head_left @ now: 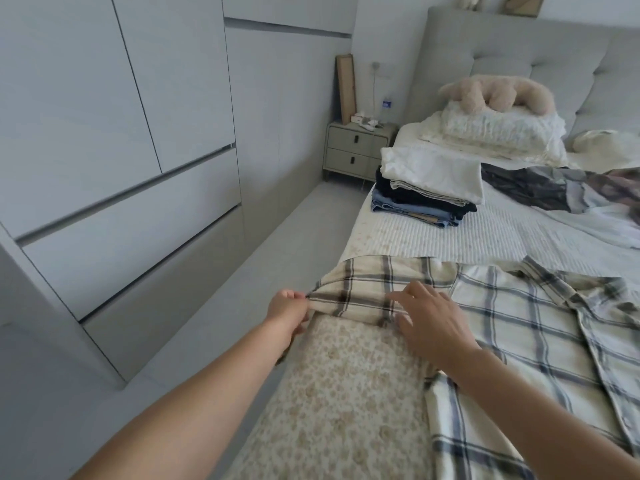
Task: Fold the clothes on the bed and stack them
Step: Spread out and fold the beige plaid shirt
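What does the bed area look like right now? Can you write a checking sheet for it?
Surface: bed with striped cover and a floral sheet at the near edge.
Job's things: plaid shirt spread out, sleeve pulled toward the bed edge; folded stack, white piece on top, dark items and jeans beneath; dark crumpled garment, unfolded.
Clutter: plush toy on pillows.
Grips: left hand pinches the sleeve end; right hand lies flat on the shirt.
Cables: thin white cord on the wall above the nightstand.
Surroundings: wardrobe, headboard.
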